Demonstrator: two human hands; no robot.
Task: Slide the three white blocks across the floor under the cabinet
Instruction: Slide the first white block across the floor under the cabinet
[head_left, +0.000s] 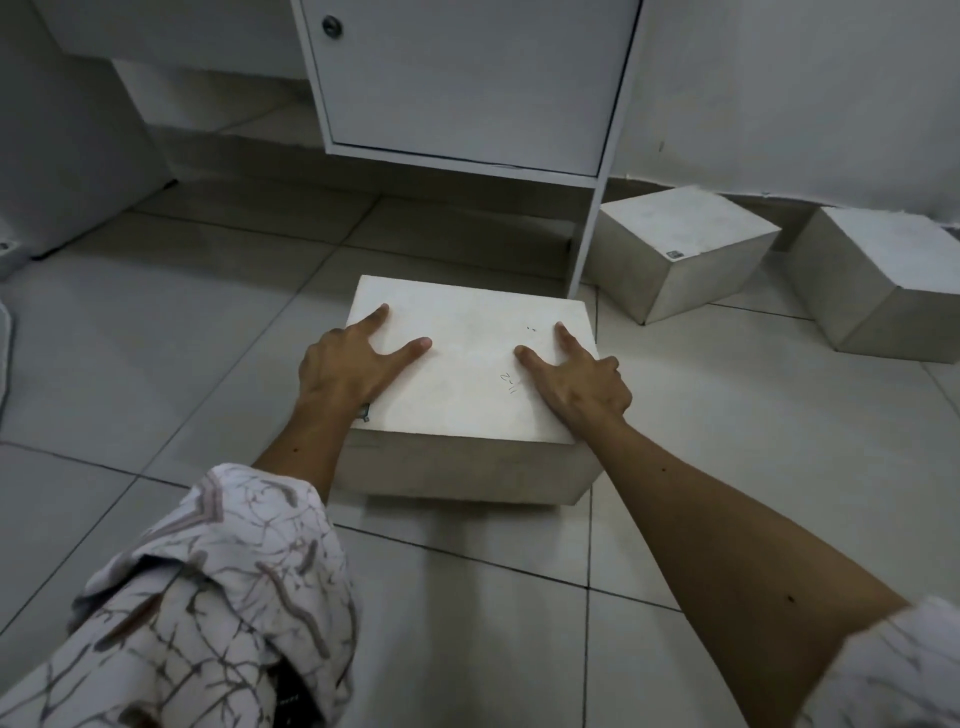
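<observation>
A white block (470, 358) stands on the tiled floor right in front of me, with "11-2" handwritten on its top. My left hand (345, 364) lies on its top left part, thumb and forefinger spread, the other fingers down over the left side. On the top right edge rests my right hand (576, 376), gripping the same way. A second white block (685, 244) sits to the right of the cabinet's front leg. The third white block (883, 275) is farther right by the wall. The white cabinet (467, 88) stands on thin legs just beyond the near block, with a dark gap beneath it.
The cabinet's right front leg (587, 239) stands close to the near block's far right corner. A white wall (805, 93) runs behind the two right blocks. A large white appliance or panel (62, 130) fills the left. Open floor tiles (156, 338) lie to the left.
</observation>
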